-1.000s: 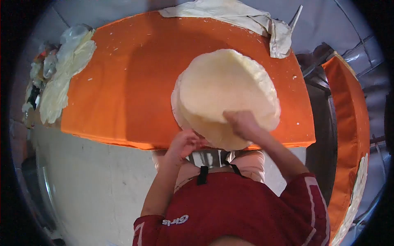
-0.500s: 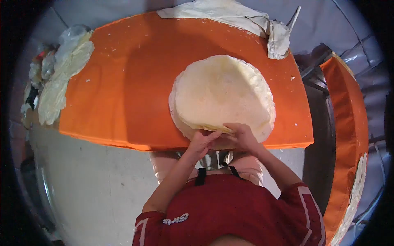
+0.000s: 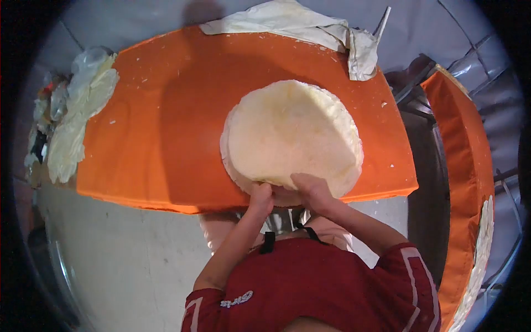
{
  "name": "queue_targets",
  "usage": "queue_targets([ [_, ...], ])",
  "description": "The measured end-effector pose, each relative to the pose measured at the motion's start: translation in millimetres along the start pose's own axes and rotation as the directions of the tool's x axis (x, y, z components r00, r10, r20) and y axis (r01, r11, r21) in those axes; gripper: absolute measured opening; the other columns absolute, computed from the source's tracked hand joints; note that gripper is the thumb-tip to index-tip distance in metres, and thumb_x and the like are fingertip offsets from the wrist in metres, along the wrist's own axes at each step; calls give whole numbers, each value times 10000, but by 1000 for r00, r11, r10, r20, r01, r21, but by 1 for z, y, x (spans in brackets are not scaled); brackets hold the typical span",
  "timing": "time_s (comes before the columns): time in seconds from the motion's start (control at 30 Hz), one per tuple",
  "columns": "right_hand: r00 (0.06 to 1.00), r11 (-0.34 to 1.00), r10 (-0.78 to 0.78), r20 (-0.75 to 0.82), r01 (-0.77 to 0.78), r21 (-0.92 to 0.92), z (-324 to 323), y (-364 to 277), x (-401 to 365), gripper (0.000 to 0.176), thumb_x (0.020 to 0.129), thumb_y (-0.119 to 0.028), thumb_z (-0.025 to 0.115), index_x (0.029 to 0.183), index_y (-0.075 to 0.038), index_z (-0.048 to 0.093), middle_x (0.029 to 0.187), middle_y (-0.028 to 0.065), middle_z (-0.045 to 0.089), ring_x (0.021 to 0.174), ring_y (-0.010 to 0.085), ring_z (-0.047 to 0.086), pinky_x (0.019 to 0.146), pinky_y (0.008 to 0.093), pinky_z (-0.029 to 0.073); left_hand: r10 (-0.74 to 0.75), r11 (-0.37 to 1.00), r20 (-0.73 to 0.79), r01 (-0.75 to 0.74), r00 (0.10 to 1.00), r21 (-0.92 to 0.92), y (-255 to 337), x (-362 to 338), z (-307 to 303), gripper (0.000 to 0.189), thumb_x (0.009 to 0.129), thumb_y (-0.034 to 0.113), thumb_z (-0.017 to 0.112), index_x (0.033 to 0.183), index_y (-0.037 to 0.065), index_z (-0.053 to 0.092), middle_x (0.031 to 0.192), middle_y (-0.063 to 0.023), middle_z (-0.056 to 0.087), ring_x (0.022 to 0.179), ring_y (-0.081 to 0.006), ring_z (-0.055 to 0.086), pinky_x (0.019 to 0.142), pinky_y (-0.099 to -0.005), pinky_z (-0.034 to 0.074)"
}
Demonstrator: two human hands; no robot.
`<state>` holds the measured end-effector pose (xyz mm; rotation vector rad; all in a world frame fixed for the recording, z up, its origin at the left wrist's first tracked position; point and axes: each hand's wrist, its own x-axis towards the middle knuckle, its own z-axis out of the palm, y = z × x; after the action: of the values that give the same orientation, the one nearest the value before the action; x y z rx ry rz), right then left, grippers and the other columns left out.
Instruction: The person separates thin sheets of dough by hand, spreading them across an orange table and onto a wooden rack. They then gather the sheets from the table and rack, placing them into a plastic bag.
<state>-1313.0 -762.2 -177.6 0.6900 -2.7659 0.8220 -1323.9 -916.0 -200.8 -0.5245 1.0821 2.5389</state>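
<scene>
We see bright light on the orange surface (image 3: 133, 133), broad shadow left of the round sheet (image 3: 287, 130), glare right of it, fisheye bending and black corners around; the hands look slightly soft, perhaps motion blur.

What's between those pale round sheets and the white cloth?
Between the pale round sheets and the white cloth, the head view shows only orange tabletop, with a few small pale flecks.

Sheets (image 3: 293, 130) on table (image 3: 135, 141), cloth (image 3: 282, 22) behind, scraps (image 3: 74, 130) at left
</scene>
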Motion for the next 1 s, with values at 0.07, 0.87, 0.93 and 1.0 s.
queue_targets([
  [0.07, 967, 992, 109, 231, -90, -94, -6, 24, 12, 168, 677, -165, 582, 805, -58, 607, 745, 135, 578, 778, 251, 543, 679, 337, 415, 14, 1000, -133, -18, 991, -25, -14, 11, -12, 338, 740, -42, 428, 1071, 23, 415, 1027, -95, 485, 893, -236, 496, 741, -388, 433],
  [0.87, 955, 984, 177, 238, -167, -62, -5, -30, 3, 365, 668, -170, 544, 978, -18, 424, 845, 164, 499, 761, 333, 499, 597, 412, 416, -100, 984, 365, 146, 926, -102, 25, -5, -9, 470, 601, -109, 456, 1048, 22, 394, 970, -101, 483, 838, -203, 511, 678, -308, 455],
  [0.93, 993, 998, 15, 117, -21, 56, -1, 12, -3, 365, 630, -156, 576, 969, -54, 487, 857, 164, 534, 799, 324, 512, 644, 405, 416, -73, 989, 261, 104, 963, -108, 30, -15, 0, 537, 574, -90, 493, 1081, 16, 352, 941, -101, 478, 774, -171, 502, 599, -277, 453],
  [1.0, 766, 882, 431, 477, -470, -43, -56, 18, 53, 252, 594, -174, 591, 817, -57, 592, 787, 149, 569, 755, 270, 536, 677, 367, 411, 37, 973, -26, -30, 999, 229, 33, -10, -10, 558, 562, -67, 536, 1086, 14, 363, 959, -113, 472, 817, -192, 496, 649, -297, 449],
])
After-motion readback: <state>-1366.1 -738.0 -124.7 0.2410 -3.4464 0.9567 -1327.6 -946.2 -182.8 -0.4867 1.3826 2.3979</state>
